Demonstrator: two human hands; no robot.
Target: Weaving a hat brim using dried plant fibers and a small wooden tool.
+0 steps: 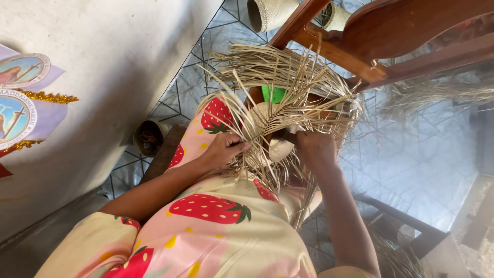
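Nearest the camera is the person's lap, covered in a pale pink and cream cloth printed with red strawberries [208, 208], and the work rests on it. The half-woven piece of pale dried straw strips [267, 121] sits on the knees, a tight woven patch at its middle and loose strands fanning out to the left, the right and the far side.

To do this weaving step well, I judge that each strand should be kept flat and pulled snug against the woven edge before the next one crosses, with one hand pinning the finished part so it cannot slacken; loose strands need to be kept apart so they do not tangle or crease.

The left hand [224, 149] is nearly closed, its fingers pinching a few strands at the near left edge of the weave. The right hand [314, 146] is curled shut around strands just right of the woven patch; what exactly sits inside the fist is hidden.

Just beyond the weave a small bright green object [275, 93] shows through the strands. Farther off stands a dark brown wooden chair [391, 36] on a pale tiled floor [411, 154], with two rolls of woven matting [267, 13] at the far edge. A grey wall [103, 62] runs along the left.
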